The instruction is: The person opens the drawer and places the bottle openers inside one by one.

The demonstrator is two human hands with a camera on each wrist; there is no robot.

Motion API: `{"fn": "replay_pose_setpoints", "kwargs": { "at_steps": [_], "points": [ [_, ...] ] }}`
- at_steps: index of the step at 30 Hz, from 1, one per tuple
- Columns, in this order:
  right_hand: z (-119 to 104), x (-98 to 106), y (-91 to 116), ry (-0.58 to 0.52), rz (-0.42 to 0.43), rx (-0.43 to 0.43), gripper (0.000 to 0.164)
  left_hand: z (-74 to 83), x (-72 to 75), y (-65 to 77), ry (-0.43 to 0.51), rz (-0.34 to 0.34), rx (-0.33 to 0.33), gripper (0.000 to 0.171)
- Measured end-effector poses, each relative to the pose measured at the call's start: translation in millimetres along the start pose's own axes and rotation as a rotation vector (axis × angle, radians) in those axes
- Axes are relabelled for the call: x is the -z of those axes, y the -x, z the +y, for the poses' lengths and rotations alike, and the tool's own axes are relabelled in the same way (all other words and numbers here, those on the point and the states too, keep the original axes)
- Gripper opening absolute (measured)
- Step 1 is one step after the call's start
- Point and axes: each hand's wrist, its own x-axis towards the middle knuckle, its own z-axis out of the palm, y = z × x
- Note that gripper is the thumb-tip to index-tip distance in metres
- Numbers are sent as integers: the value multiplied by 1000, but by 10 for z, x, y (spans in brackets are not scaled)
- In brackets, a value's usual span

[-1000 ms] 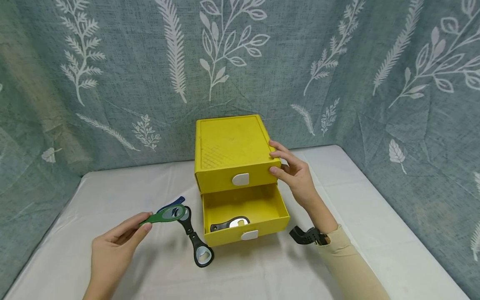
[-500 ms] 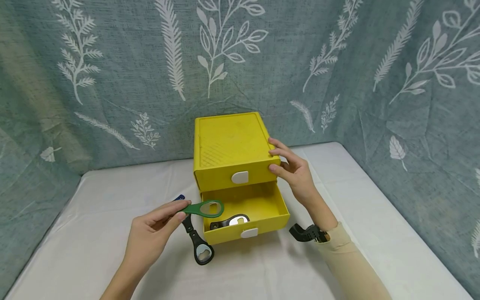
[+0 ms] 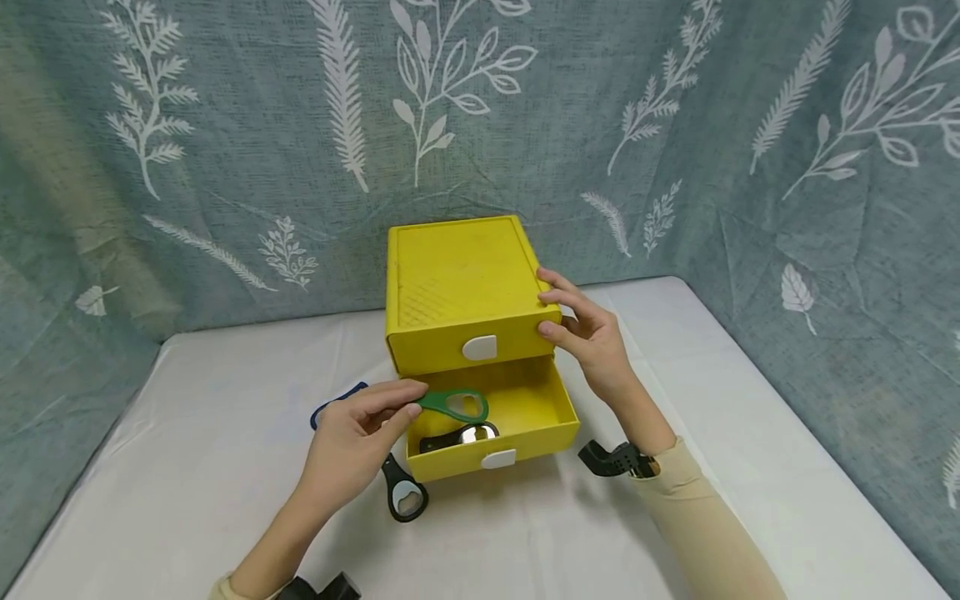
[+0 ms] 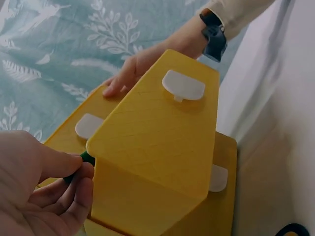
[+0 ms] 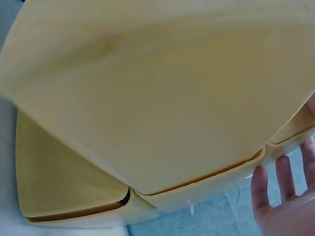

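Note:
In the head view my left hand (image 3: 348, 437) pinches the handle of a green bottle opener (image 3: 438, 402), its ring end over the pulled-out lower drawer (image 3: 528, 447). A black-handled bottle opener (image 3: 441, 442) lies inside that drawer near the front. Only a sliver of the green opener (image 4: 87, 158) shows between thumb and fingers in the left wrist view. My right hand (image 3: 596, 342) holds the front right corner of the yellow drawer unit (image 3: 465, 275), thumb on the front face, fingertips at the top edge. Fingers of the right hand (image 5: 283, 196) touch the unit's edge in the right wrist view.
Another black bottle opener (image 3: 397, 479) lies on the white cloth (image 3: 525, 542) by the drawer's left corner. A blue opener (image 3: 321, 412) is partly hidden behind my left hand. The unit's upper drawer (image 3: 435, 354) is closed. A patterned curtain (image 3: 255, 150) hangs close behind the unit.
My left hand has carried the green bottle opener rightward from over the table to over the open drawer. The right hand stays on the unit's corner.

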Motion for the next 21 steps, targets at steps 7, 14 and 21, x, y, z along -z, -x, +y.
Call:
{"fn": "replay_pose_setpoints", "kwargs": {
  "at_steps": [7,14,21],
  "points": [
    [-2,-5,2,-8,0,0,32,77,-92,-78,15,-76,-63,25],
    [3,-10,8,1,3,-8,31,110,-157,-110,0,-197,-182,30],
    [-11,-10,6,10,2,-8,31,30,34,-57,50,66,-275,27]
  ]
}}
